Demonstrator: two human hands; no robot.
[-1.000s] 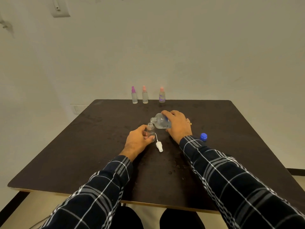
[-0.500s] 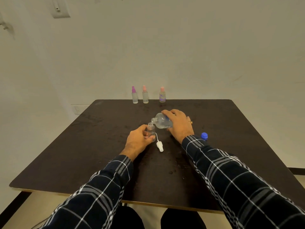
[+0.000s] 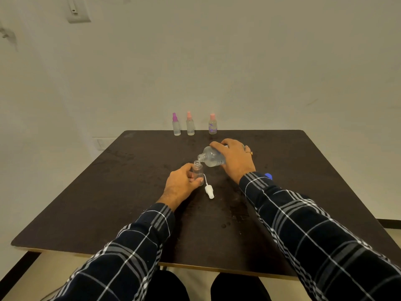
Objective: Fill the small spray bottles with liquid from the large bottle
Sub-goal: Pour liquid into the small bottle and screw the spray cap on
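large bottle (image 3: 211, 157) tilted over small bottle (image 3: 198, 169)
left grip (image 3: 181, 185) clamps the small bottle upright; right grip (image 3: 236, 159), just beyond, clamps the large bottle.

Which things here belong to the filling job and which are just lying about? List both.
In the job: large bottle, tilted in the right hand; open small bottle, gripped by the left hand; white spray top lying beside it; blue cap; three capped spray bottles at the far edge of the table.
Just there: upper wall plate; lower wall plate.
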